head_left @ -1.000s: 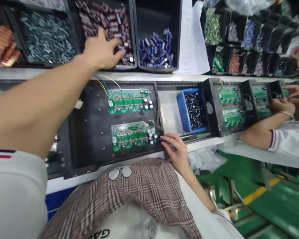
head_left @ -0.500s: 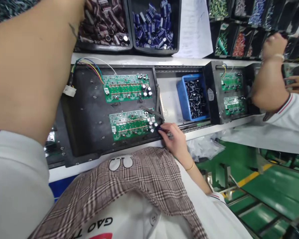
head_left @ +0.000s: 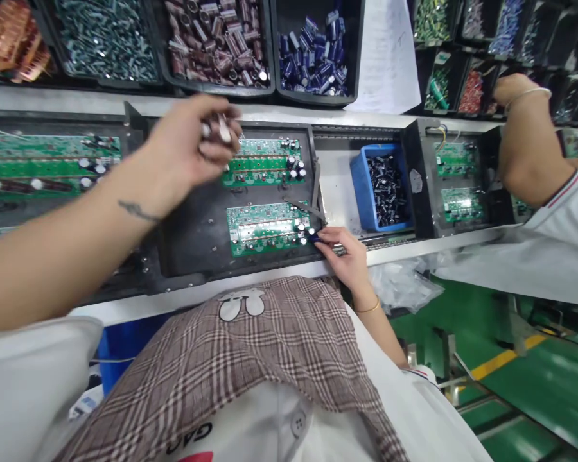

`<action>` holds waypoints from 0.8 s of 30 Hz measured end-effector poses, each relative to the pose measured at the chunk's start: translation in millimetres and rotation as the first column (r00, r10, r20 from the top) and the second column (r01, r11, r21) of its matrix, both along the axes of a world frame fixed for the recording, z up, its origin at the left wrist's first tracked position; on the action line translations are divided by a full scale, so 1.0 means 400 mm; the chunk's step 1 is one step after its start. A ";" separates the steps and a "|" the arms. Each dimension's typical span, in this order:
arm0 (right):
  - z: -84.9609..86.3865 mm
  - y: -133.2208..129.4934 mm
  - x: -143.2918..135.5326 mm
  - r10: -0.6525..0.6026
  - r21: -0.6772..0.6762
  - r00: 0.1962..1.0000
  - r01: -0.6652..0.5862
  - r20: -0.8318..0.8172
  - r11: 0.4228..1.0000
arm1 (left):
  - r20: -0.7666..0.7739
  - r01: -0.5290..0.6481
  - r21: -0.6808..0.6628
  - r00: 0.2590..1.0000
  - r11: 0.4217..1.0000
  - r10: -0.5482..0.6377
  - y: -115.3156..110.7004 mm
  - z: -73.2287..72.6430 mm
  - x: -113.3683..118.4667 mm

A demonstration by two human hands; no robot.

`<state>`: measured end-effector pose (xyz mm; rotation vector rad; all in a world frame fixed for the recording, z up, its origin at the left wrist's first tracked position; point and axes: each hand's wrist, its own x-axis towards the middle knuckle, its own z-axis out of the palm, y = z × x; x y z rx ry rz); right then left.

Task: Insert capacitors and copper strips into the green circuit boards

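My left hand (head_left: 202, 138) is closed on several brown capacitors, their pale ends showing between the fingers; it hovers over the left edge of the upper green circuit board (head_left: 270, 160). The fingers of my right hand (head_left: 344, 253) pinch a dark blue capacitor (head_left: 313, 237) at the right end of the lower green circuit board (head_left: 264, 246), beside small upright capacitors. Both boards lie in a black tray (head_left: 192, 237). Behind it stand a bin of brown capacitors (head_left: 221, 42) and a bin of blue capacitors (head_left: 313, 58).
A blue box (head_left: 361, 189) of small dark parts stands right of the tray. Another black tray with boards (head_left: 43, 167) is at the left. At the right a co-worker's arm (head_left: 530, 141) reaches to small part bins. A paper sheet (head_left: 385, 58) lies behind.
My left hand has come back into view from beyond the top edge, now with brown capacitors in it. My right hand stays at the lower board's right end. The view has shifted slightly left.
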<state>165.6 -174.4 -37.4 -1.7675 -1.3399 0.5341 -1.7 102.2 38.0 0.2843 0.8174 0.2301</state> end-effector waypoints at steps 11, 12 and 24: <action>0.006 0.003 -0.016 0.127 -0.011 0.950 -0.129 0.285 0.992 | -0.030 -0.069 0.020 0.997 0.997 0.070 -0.251 -0.095 -0.027; 0.004 0.001 -0.023 0.130 -0.009 0.928 -0.136 0.350 0.991 | -0.042 -0.073 0.031 0.996 0.997 0.075 -0.254 -0.095 -0.026; 0.150 0.064 -0.065 0.279 -0.103 0.867 -0.260 0.412 0.960 | -0.041 -0.026 -0.107 0.999 0.994 0.021 -0.260 -0.067 -0.045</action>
